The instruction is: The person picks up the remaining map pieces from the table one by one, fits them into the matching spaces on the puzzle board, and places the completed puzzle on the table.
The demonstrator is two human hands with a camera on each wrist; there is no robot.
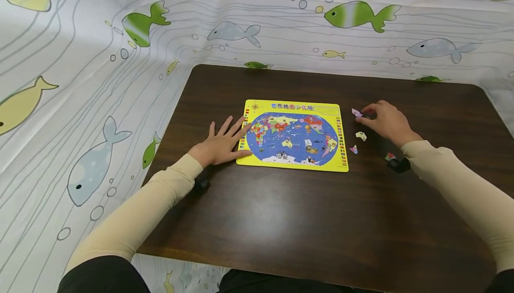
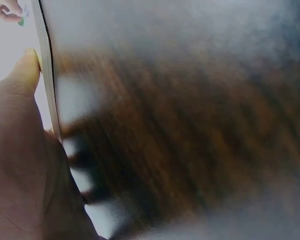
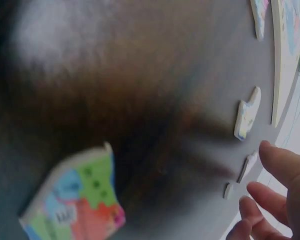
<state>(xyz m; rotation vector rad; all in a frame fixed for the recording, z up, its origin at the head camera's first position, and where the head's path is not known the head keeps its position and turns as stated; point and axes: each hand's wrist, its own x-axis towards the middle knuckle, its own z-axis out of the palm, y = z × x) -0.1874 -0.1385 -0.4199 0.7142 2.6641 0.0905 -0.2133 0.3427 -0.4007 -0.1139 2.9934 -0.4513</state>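
A yellow-bordered world map puzzle board [image 1: 297, 166] lies flat on the table. My left hand [image 1: 218, 148] rests on its left edge with the fingers spread, and the thumb lies over the lower-left border. Right of the board, my right hand [image 1: 387, 121] reaches down at a purple-pink puzzle piece [image 1: 356, 113], thumb and index finger apart close beside it. In the right wrist view the fingertips [image 3: 266, 150] overlap that piece's pale edge. Nearer me lie a cream puzzle piece [image 1: 361, 136] and a small pink puzzle piece [image 1: 354, 149].
A red, green and blue puzzle piece [image 3: 80, 200] lies below my right wrist, beside a black wrist camera [image 1: 399, 164]. The dark brown table [image 1: 273, 221] extends around the board. A fish-printed white curtain [image 1: 281, 25] hangs behind and to the left.
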